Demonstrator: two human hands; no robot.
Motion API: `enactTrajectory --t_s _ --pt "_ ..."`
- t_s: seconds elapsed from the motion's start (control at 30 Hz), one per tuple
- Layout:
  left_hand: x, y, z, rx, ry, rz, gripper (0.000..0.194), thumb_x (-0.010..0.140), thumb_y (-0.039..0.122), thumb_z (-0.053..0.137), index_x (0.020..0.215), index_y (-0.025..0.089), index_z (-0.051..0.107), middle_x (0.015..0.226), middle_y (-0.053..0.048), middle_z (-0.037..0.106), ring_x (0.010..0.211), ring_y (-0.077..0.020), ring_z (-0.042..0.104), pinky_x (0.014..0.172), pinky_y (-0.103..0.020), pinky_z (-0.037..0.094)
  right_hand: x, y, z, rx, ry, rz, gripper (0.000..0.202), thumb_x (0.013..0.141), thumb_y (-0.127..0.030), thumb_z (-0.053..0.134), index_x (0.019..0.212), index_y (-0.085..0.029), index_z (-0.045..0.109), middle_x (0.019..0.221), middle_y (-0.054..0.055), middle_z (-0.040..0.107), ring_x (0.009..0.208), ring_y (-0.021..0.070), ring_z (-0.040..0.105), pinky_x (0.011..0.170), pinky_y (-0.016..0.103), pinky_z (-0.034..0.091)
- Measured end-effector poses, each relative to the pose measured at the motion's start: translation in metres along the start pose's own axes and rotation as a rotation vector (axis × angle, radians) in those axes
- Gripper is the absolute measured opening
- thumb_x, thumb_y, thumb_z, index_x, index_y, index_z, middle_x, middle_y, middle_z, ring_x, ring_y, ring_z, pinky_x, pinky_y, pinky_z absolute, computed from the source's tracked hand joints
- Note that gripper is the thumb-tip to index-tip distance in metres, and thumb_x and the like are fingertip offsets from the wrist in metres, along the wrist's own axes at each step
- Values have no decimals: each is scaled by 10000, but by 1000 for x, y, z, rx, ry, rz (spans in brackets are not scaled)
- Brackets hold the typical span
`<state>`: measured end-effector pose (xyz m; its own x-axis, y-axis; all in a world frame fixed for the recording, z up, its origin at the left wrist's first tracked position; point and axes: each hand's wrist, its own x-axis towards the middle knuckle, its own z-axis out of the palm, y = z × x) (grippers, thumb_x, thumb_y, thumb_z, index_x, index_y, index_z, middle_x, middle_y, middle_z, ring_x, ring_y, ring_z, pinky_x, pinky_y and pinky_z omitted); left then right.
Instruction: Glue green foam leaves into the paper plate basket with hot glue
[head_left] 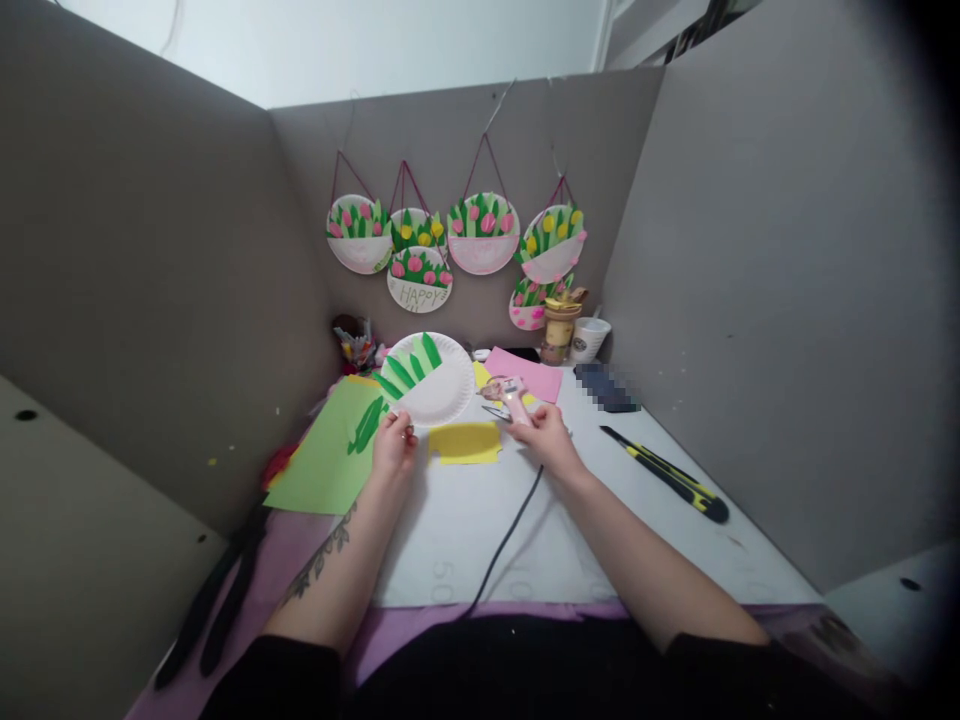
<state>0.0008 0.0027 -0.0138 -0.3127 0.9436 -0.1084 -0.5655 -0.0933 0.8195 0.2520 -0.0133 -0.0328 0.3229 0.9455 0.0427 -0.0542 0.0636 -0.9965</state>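
My left hand [395, 443] is closed at the lower left edge of a white paper plate [450, 385], holding it tilted up above the table. Green paper leaves [409, 370] fan out from the plate's half pocket. My right hand [546, 436] grips a pink glue gun [514, 398], its nozzle pointing left toward the plate without touching it. Just below the gun are metal tips, perhaps of scissors, partly hidden by the hand. Between my hands a yellow paper piece [466, 443] lies on the table. Dark green cut leaves [366, 428] rest on light green paper [322, 450] beside my left hand.
A cutter [667, 475] lies at right, near a blurred dark object [606, 388]. Cups [589, 340] and pink paper [529, 372] are at the back. Decorated plates [484, 255] hang on the grey partition. A black cable [504, 545] crosses the table's front edge.
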Motion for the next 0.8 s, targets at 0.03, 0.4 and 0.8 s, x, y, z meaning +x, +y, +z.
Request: enactTrajectory --t_s 0.03,0.4,0.8 --pt "-1 0 1 11 -3 -3 356 562 210 779 740 180 473 577 98 435 453 -26 382 415 -161 249 0 -2 1 110 -18 51 469 518 -217 802 821 -240 444 660 -81 570 583 126 590 520 226 478" --pt "-14 -2 9 107 -121 -71 354 567 256 806 727 177 501 571 83 441 473 -37 400 438 -163 271 12 -22 -7 826 -9 274 299 613 -16 731 797 -205 591 687 -40 652 593 80 619 558 180 578" --pt "-17 -12 11 68 -132 -202 290 614 199 784 757 158 536 567 69 480 454 -37 416 422 -152 296 -14 -23 15 512 -50 44 339 522 -305 877 677 -174 605 657 -14 669 613 120 635 588 221 543"
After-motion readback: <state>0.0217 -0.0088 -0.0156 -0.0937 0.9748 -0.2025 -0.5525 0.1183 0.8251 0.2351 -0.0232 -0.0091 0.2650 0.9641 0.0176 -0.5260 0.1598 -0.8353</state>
